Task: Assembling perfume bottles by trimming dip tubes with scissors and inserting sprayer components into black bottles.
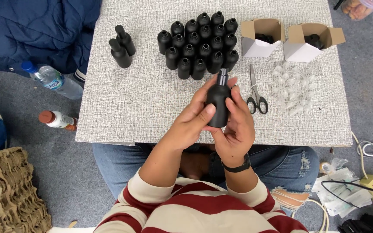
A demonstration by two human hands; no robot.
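Matte black, the bottle sits cradled between both hands just above the near edge of the table, its long axis running almost straight away from the person, the narrow pump neck pointing toward the far side and the rounded base tucked back toward the palms. The left hand comes in from the left with its fingers wrapped around the lower body of the bottle, thumb across the front. The right hand closes on it from the other side, its fingers curled along the bottle's right flank up toward the shoulder. Both hands grip it snugly, neither open, and the two look about equally near; the right hand's fingertips reach closest to the neck.

Beyond the neck, farther across the table, stands a tight cluster of open black bottles. Scissors lie just to the right of the hands, a heap of clear plastic caps beyond them, and two open white boxes at the far right. Two finished bottles stand apart at the left
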